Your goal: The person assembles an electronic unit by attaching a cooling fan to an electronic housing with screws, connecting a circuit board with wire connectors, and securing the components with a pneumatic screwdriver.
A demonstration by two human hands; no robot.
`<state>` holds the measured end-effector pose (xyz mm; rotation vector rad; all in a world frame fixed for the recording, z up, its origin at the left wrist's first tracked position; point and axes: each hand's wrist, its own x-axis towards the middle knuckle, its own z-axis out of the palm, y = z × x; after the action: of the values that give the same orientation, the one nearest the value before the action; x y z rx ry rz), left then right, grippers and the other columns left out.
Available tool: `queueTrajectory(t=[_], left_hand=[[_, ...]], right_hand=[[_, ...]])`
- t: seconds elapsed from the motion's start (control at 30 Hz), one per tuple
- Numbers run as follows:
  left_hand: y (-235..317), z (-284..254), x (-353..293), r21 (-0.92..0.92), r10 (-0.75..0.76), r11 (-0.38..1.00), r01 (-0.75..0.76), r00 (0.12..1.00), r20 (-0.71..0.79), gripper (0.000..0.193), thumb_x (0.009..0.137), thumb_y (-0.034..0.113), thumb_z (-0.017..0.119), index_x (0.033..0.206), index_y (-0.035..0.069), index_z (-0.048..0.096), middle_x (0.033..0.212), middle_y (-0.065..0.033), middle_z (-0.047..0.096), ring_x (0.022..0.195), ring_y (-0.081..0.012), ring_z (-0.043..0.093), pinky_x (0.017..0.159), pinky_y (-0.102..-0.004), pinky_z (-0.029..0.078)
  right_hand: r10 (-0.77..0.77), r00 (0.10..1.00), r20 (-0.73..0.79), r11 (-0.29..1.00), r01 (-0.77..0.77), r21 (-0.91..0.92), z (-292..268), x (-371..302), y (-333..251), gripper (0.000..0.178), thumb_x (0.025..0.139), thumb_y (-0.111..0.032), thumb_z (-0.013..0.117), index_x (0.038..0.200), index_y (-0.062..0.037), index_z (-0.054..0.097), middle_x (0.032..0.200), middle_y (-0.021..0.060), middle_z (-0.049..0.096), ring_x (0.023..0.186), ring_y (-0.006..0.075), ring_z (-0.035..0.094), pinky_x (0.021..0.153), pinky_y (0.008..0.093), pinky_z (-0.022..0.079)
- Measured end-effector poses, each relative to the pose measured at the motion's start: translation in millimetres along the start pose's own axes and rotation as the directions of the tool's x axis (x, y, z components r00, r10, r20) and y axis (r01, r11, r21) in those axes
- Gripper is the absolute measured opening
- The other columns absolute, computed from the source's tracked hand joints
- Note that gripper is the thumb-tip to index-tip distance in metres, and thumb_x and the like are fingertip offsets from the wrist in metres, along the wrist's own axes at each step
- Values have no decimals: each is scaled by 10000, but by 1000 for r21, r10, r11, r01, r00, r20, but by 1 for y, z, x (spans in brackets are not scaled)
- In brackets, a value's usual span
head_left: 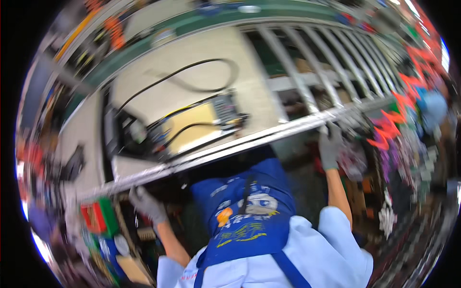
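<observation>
My left hand [148, 205], in a grey glove, is just below the near metal rail [206, 158] of a roller conveyor, its fingers stretched toward the rail and slightly apart. Farther right, my right hand [330, 148], gloved the same way, reaches up to the same rail with its fingertips at the edge. Neither hand shows anything held. Between them, beyond the rail, a pale board [259, 96] carries a black housing [132, 129], a yellowish plate [192, 127], a grey terminal block [224, 110] and a looping black cable [177, 73]. Motion blurs the picture.
Bare silver rollers [319, 67] lie to the right of the board. A green and red bin [98, 217] stands below left. Orange tags [386, 129] hang at the right, with another person in light blue [432, 108] beyond them.
</observation>
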<state>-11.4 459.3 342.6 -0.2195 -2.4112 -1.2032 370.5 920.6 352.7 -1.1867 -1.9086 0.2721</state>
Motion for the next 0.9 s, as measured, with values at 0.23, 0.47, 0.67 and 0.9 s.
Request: queueTrajectory(t=[0.23,0.47,0.67,0.9], left_hand=[[-14,14,-6,45,12,999,-17,993,115,399,1026,261,538,1253,-58,613,1268,-223,628,1161,-309,596,1031,-388,451],[-13,3,21,61,105,992,-112,989,101,370,1019,210,552,1261,-66,598,1254,-206,635,1147,-298,592,1028,-392,443],[41,29,3,17,191,980,-197,966,174,254,978,121,559,1172,-31,624,1126,-156,645,1055,-268,604,970,-375,464],[46,33,-2,-90,201,978,-188,966,164,201,961,80,560,1117,-27,628,1065,-137,644,979,-244,615,899,-344,486]], right_hand=[[56,897,-439,970,-154,-190,-116,58,137,258,934,-229,625,987,15,688,945,148,704,889,288,674,816,373,517],[12,699,-715,852,-381,-358,-197,128,247,372,938,-352,527,979,-5,656,966,213,668,869,389,620,797,485,480],[715,680,-161,347,-545,-763,-233,85,321,725,875,-664,521,1231,-50,670,1225,257,648,1123,462,621,934,555,496],[732,636,-246,284,-612,-738,-243,101,332,520,902,-454,608,1206,-35,651,1264,241,631,1150,444,617,921,539,513]])
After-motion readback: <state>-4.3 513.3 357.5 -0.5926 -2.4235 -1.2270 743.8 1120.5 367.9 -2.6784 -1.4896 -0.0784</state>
